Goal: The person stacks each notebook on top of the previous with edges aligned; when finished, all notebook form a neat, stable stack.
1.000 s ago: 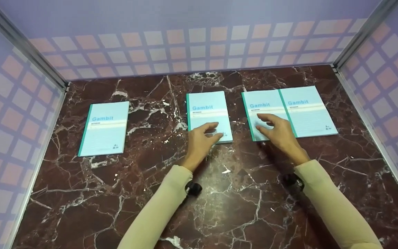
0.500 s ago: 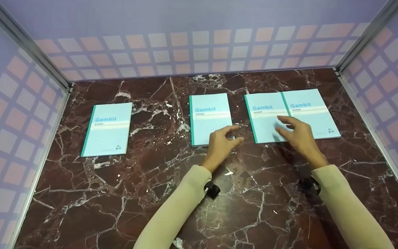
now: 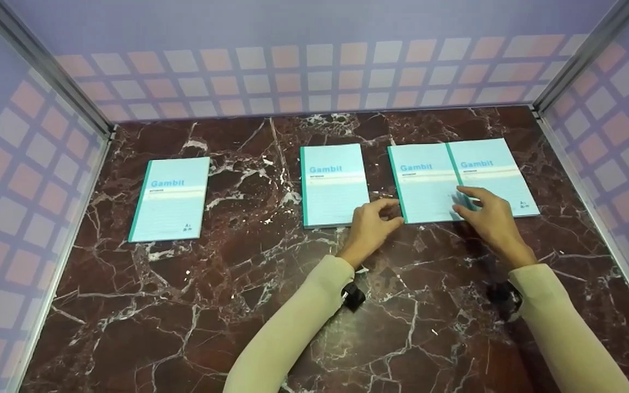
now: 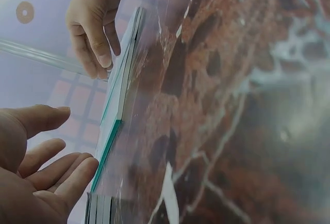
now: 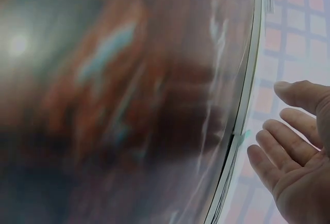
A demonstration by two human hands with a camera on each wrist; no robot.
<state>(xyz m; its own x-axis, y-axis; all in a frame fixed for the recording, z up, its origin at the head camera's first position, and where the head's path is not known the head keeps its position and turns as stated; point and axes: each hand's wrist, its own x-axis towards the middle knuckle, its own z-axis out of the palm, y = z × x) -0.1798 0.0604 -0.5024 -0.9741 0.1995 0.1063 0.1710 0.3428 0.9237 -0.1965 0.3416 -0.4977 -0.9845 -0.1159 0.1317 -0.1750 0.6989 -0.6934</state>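
Observation:
Two pale blue notebooks with green spines lie side by side at the right, a nearer-to-centre notebook (image 3: pixel 426 191) and a far-right notebook (image 3: pixel 503 174), edges meeting. My left hand (image 3: pixel 372 221) has its fingertips by the green spine of the first, with its wrist side over the corner of the middle notebook (image 3: pixel 331 185). Over the seam of the right pair hovers my right hand (image 3: pixel 489 215), thumb and fingers apart. Nothing is between the fingers of either hand; the left wrist view shows the left hand (image 4: pixel 46 162) relaxed beside the green spine.
Another notebook (image 3: pixel 170 199) lies alone at the left of the dark red marbled table (image 3: pixel 238 305). Tiled purple panels (image 3: pixel 320 76) enclose the table at the back and both sides, joined by metal corner posts.
Both hands have moved right: the left from over the middle notebook towards the gap beside it, the right across the first notebook to the seam. The notebooks lie as before.

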